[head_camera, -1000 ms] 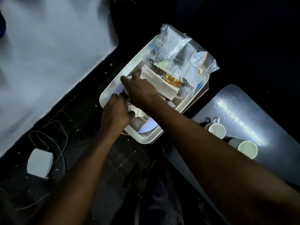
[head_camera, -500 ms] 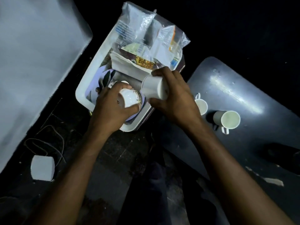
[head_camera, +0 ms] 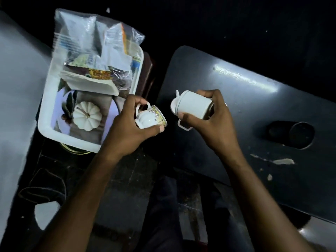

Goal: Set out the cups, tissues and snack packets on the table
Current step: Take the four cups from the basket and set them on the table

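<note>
The left hand point(head_camera: 127, 131) grips a small ribbed cup point(head_camera: 150, 118) with a gold-patterned rim, held on its side in the air between the tray point(head_camera: 45, 113) and the desk point(head_camera: 254, 110); its long axis runs left to right, mouth toward the desk, handle uppermost under the fingers. The right hand point(head_camera: 212, 120) is closed around a plain white mug point(head_camera: 192, 106), also lying sideways, long axis left to right; a rounded white end faces the other cup, but whether that is its mouth or base is hard to tell. It hovers just over the desk's near-left corner. Below this mug a white loop point(head_camera: 184, 125) shows, seemingly another cup's handle, the rest hidden behind the hand. On the tray, clear snack packets point(head_camera: 94, 44) are heaped at the far end, overhanging its far edge, with folded tissues point(head_camera: 91, 82) just in front of them and the printed pumpkin picture bare at the near end. The desk's dark top lies open toward its right, apart from a round recess point(head_camera: 300, 134) and pale smears near the front edge. The scene is dim, so the floor between tray and desk is hard to read.
</note>
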